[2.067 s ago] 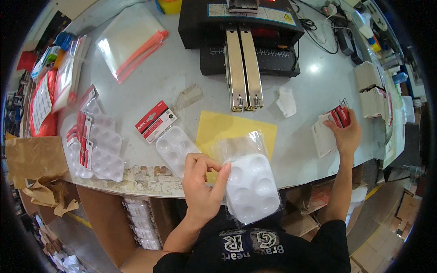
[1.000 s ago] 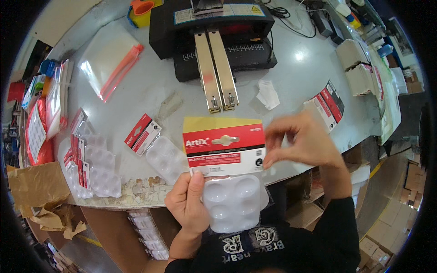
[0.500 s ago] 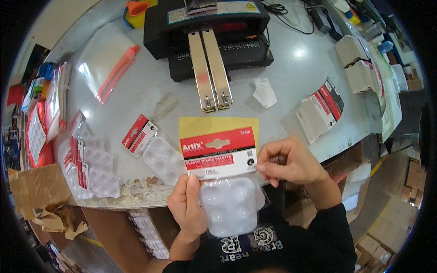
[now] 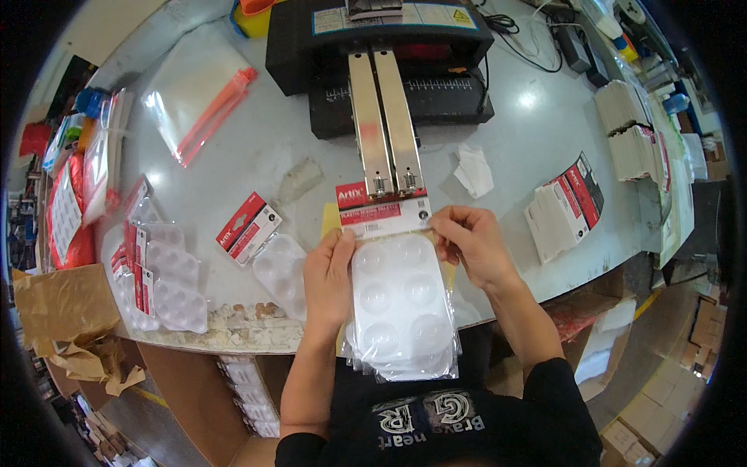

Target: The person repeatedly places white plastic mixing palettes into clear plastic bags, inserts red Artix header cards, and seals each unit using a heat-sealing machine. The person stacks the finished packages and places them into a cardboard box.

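Note:
My left hand (image 4: 327, 276) and my right hand (image 4: 475, 245) are closed on either side of a bagged white plastic mixing palette (image 4: 401, 303). Each pinches near a lower corner of its red and white header card (image 4: 381, 218). The card's upper edge lies at the front ends of two long metal arms (image 4: 387, 128), which partly cover it. These arms jut out of a black stapling machine (image 4: 373, 47). Further layers of clear bag show beneath the palette. A yellow sheet (image 4: 330, 220) is mostly hidden behind the card and my left hand.
One carded palette (image 4: 280, 268) lies left of my hands, and a pile of them (image 4: 167, 284) farther left. Stacked header cards (image 4: 564, 206) sit at right. Crumpled white paper (image 4: 473, 170), clear bags (image 4: 194, 93) and brown paper (image 4: 66, 307) lie around the table.
Both hands have moved the palette forward, bringing its header card to the ends of the metal arms. My right hand has shifted to the card's lower right corner. The view has shifted slightly.

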The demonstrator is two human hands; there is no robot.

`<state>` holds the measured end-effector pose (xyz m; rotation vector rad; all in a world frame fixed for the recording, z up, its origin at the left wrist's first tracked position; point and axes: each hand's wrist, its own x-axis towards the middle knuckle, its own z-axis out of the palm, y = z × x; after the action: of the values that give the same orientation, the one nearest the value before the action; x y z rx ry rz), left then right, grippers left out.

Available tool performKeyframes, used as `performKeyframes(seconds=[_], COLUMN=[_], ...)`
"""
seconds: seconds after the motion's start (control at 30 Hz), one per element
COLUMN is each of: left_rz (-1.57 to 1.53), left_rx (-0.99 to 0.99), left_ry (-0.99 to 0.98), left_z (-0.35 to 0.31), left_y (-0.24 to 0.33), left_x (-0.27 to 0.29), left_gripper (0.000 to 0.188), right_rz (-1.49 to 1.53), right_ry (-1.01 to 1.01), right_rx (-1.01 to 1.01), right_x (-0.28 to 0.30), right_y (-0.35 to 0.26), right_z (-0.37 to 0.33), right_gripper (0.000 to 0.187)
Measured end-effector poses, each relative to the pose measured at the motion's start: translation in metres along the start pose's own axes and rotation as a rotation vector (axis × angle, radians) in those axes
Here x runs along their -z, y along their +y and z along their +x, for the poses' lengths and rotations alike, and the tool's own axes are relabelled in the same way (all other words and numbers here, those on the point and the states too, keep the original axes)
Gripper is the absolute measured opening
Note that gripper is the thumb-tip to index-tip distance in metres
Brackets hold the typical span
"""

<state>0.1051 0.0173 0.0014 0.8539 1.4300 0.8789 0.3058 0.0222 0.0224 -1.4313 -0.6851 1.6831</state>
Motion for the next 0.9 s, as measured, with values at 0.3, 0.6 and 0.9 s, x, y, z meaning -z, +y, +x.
performKeyframes(seconds=[0.3, 0.6, 0.9], left_rz=[-0.092, -0.016, 0.897], left_rx=[-0.174, -0.130, -0.376], left_ry=[-0.027, 0.196, 0.420], left_z=[0.028, 0.006, 0.036], left_y=[-0.006, 0.010, -0.005], left_x=[-0.003, 0.106, 0.062], left_gripper=[0.031, 0.029, 0.041], right_rz=[-0.008, -1.267, -1.102], right_ry=[0.025, 0.780, 0.758], right_rx=[0.110, 0.551, 0.392], right_x=[0.000, 0.121, 0.182], right_y=[0.013, -0.064, -0.041], right_z=[0.031, -0.021, -0.025], right_gripper=[0.016, 0.072, 0.079])
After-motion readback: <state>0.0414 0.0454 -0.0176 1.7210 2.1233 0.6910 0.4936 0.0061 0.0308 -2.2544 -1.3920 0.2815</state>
